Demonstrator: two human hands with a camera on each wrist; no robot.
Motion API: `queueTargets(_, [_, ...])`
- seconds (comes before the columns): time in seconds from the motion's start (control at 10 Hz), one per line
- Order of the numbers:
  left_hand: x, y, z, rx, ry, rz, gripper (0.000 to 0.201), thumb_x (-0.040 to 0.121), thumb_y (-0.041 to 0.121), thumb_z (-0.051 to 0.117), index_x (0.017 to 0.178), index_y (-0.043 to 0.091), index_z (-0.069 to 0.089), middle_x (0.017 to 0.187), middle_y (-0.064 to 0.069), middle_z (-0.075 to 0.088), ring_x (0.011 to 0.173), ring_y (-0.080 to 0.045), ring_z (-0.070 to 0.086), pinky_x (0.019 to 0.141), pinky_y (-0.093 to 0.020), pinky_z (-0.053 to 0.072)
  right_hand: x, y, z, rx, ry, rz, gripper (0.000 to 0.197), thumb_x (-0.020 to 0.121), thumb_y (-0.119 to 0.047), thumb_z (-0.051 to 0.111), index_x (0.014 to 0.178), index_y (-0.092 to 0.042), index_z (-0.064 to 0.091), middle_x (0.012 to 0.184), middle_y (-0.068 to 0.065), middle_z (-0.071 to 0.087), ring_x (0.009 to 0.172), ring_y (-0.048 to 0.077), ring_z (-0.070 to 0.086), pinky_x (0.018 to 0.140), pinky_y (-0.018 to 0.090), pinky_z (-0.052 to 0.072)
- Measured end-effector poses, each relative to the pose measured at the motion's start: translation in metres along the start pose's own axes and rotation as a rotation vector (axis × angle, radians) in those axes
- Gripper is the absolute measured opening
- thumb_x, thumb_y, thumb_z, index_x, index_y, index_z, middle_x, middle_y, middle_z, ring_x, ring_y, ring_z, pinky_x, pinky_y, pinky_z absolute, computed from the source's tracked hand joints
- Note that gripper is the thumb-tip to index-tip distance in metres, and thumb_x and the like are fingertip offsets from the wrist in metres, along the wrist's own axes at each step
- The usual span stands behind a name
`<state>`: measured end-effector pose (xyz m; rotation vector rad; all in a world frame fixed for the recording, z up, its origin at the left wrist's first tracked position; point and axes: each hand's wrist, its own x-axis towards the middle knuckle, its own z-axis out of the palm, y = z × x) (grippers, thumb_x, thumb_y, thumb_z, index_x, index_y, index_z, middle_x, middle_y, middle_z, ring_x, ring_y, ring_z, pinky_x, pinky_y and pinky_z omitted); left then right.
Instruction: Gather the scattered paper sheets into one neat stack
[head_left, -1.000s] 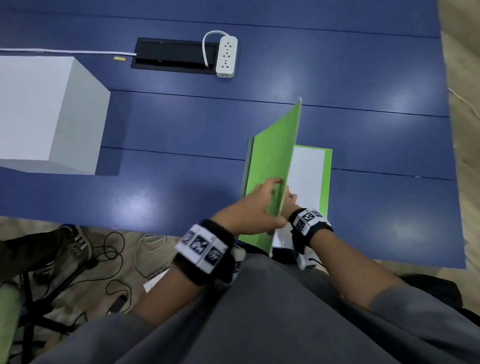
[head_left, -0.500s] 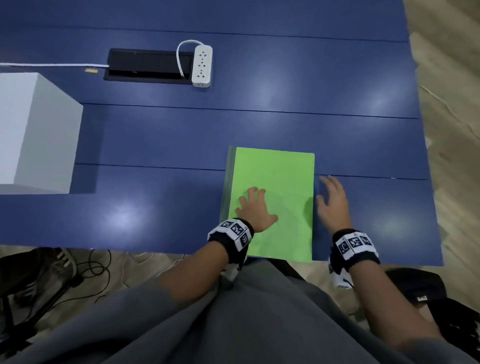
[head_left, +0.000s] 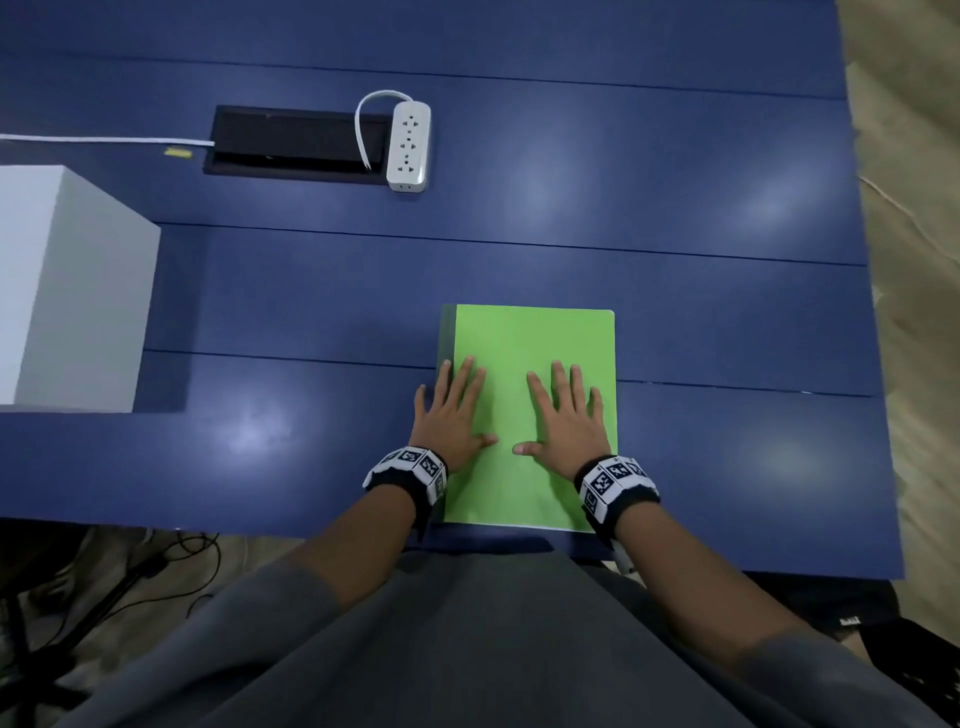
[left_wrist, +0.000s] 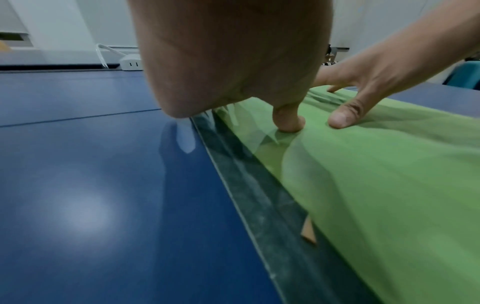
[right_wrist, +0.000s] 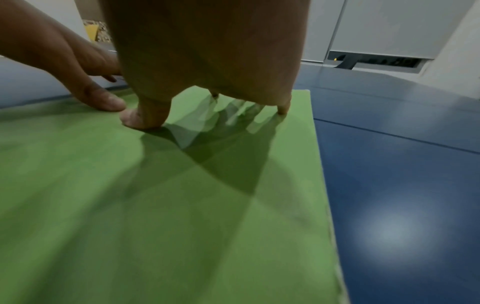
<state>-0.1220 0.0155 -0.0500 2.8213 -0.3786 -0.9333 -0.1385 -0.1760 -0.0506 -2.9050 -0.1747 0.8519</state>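
Note:
A green folder (head_left: 524, 343) lies closed and flat near the front edge of the blue table (head_left: 675, 260), with a dark spine along its left side (left_wrist: 259, 195). The paper sheets are hidden inside it. My left hand (head_left: 451, 410) lies flat with spread fingers over the folder's left edge and spine, thumb on the green cover (left_wrist: 288, 121). My right hand (head_left: 566, 415) presses flat on the right half of the cover (right_wrist: 182, 205), fingers straight. The two thumbs nearly meet in the middle.
A white box (head_left: 67, 291) stands at the table's left. A white power strip (head_left: 409, 146) lies at the back beside a black cable hatch (head_left: 296, 143), with a white cable (head_left: 104, 140) running left. Cables lie on the floor below the table's front edge.
The raised folder cover came down over the white sheets and now lies closed. My right hand moved from the table beside the folder onto the cover; my left hand slid toward the spine.

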Motion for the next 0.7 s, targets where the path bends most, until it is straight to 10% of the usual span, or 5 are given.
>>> queueTargets(0.5, [0.088,-0.034,-0.078,-0.044,-0.01,-0.071,0.093,0.087,0.05,0.057,0.151,0.031,-0.008,0.157,0.002,-0.025,0.144,-0.027,-0.023,0.114,-0.061,0.007,0.106,-0.016,-0.08,-0.046,-0.071,0.0,0.11,0.074,-0.074,0.055,0.15,-0.031,-0.012,0.158,0.007,-0.019,0.146,0.034,-0.014,0.113,0.063,0.011])
queueTargets(0.7, [0.098,-0.041,-0.105,-0.075,0.014,-0.077,0.079,0.084,0.046,0.062,0.148,0.03,0.019,0.159,0.004,0.004,0.146,-0.024,0.002,0.11,-0.061,0.02,0.114,-0.015,-0.107,0.034,-0.085,0.012,0.093,0.078,-0.069,0.057,0.149,-0.03,0.013,0.159,0.005,0.003,0.145,0.031,0.005,0.11,0.061,0.022])
